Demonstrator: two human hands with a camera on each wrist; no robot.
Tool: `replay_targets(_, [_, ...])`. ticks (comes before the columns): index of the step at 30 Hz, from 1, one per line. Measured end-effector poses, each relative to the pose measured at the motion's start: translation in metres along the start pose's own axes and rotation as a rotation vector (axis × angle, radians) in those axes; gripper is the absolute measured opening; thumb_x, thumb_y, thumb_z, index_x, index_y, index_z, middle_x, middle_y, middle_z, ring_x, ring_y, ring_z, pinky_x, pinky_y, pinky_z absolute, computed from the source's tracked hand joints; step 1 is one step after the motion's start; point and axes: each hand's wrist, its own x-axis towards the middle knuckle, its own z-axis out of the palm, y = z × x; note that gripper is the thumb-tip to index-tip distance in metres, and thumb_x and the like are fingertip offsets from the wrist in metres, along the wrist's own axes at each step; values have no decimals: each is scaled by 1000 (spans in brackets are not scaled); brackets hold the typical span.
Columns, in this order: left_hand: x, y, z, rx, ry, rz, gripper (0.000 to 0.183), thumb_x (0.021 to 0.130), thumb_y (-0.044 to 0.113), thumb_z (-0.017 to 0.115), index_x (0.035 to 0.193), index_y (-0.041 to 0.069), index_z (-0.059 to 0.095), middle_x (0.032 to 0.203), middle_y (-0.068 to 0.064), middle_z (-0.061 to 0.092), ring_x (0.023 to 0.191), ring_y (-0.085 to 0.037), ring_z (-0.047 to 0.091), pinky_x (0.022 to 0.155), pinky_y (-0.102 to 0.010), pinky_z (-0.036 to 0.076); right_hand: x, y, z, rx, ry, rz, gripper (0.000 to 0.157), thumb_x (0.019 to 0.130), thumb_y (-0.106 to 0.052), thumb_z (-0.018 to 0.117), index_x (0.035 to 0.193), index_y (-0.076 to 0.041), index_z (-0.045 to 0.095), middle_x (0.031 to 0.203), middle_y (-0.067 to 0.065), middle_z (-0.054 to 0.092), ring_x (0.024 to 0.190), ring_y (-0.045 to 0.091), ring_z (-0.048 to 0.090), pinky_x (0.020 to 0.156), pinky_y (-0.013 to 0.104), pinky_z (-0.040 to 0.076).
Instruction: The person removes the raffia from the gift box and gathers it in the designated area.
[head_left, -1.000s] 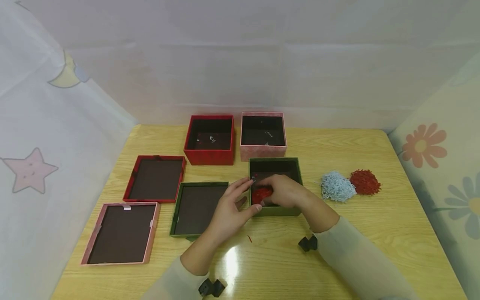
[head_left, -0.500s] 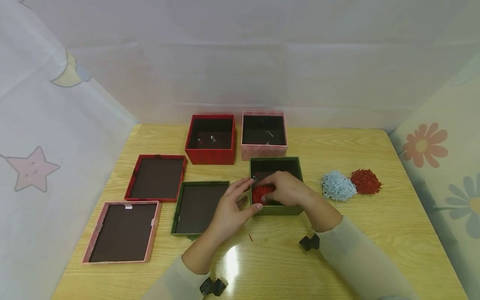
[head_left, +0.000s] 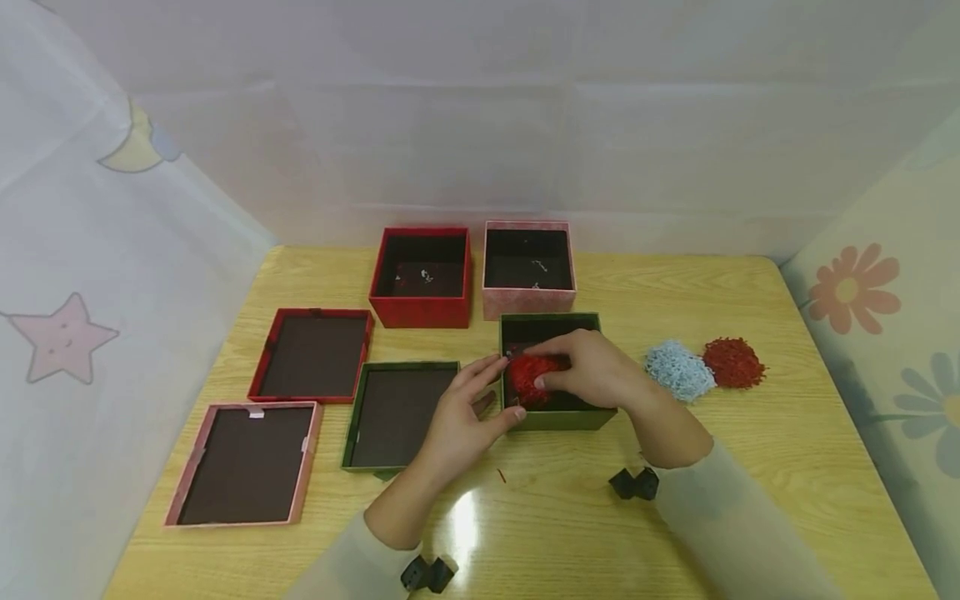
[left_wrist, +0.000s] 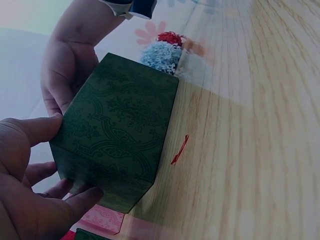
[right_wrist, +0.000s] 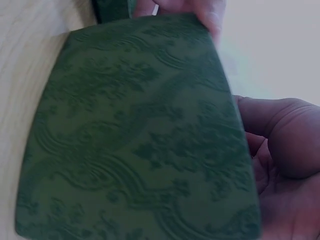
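My right hand (head_left: 596,367) grips a clump of red shredded paper (head_left: 531,377) at the mouth of the open green box (head_left: 562,422), with the thumb across the clump's near side. The box has a dark inside and an embossed pattern on its outer walls. At its near left corner my left hand (head_left: 465,417) holds the box between thumb and fingers. In the left wrist view, the left thumb lies near the rim of the box and the fingers touch its left wall. The right wrist view has the box wall in front, hiding the red clump.
Behind stand an open red box (head_left: 420,312) and a pink box (head_left: 528,302), each with stray shreds inside. Lids lie at left: red (head_left: 258,367), pink (head_left: 300,475), green (head_left: 352,425). Light-blue shreds (head_left: 678,371) and red shreds (head_left: 733,363) are piled at right. One red strand (head_left: 502,476) lies in front.
My right hand has risen and shifted slightly right, bringing the red shredded paper up toward the box's rim. My left hand stays at the box's corner.
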Motion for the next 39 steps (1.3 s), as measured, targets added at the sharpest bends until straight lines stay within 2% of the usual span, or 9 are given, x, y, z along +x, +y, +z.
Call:
replay_targets(6, [-1,-2,-1,1,-2,1,73,89,16,85,153,15,52,160,-4,41,141,-27,48,109,-47,49,-7,-2,-12,25,29,10,46,95,-23,78,139,-14,69,118,3,75,81,13,65,77,35,57])
replay_targets(13, [-2,-2,-1,-5,0,-3,73,89,17,85,153,20,52,160,-3,41,139,-29,49,109,-47,49,-14,0,-25,24,65,47,48,96,-27,77,141,-17,67,116,2,74,77,13,61,77,35,54])
replay_targets(17, [-2,-1,0,-11,-3,-1,74,89,17,85,154,17,51,160,0,41,140,-29,49,110,-48,48,-18,1,-32,37,70,72,49,97,-29,75,144,-18,65,96,2,73,55,13,45,66,36,49])
replay_targets(20, [-3,-1,0,-7,-1,-4,74,89,17,85,155,17,51,160,1,41,139,-29,49,110,-47,49,-22,3,-39,34,82,79,50,98,-33,74,145,-18,63,105,6,74,67,17,54,73,40,53])
replay_targets(22, [-3,-1,0,-6,4,-7,74,89,16,85,154,17,52,160,1,41,139,-29,50,109,-47,49,-23,4,-43,32,91,81,50,99,-34,73,145,-17,63,121,10,72,90,23,65,86,48,57])
replay_targets(24, [-3,-1,0,-9,8,-9,73,88,15,86,154,17,52,160,0,41,139,-30,50,109,-48,49,-25,8,-48,30,101,82,50,99,-34,73,145,-17,63,136,10,67,122,29,62,101,56,52])
replay_targets(25, [-3,-1,0,-11,9,-9,73,88,14,85,153,17,52,160,-1,42,139,-31,50,109,-48,49,-26,9,-50,39,101,89,50,99,-33,72,146,-18,63,138,10,66,129,31,59,105,59,49])
replay_targets(32, [-3,0,0,-14,3,-15,74,89,16,85,154,22,51,161,-2,40,139,-32,51,109,-47,49,-36,21,-68,63,127,120,52,100,-39,70,148,-21,61,138,8,65,133,33,55,107,61,46])
replay_targets(39, [-3,-1,0,-5,-12,-7,74,90,21,84,156,24,49,162,-3,38,140,-30,50,110,-43,48,-51,35,-88,135,182,191,62,100,-46,69,153,-17,54,151,15,55,142,39,47,111,63,42])
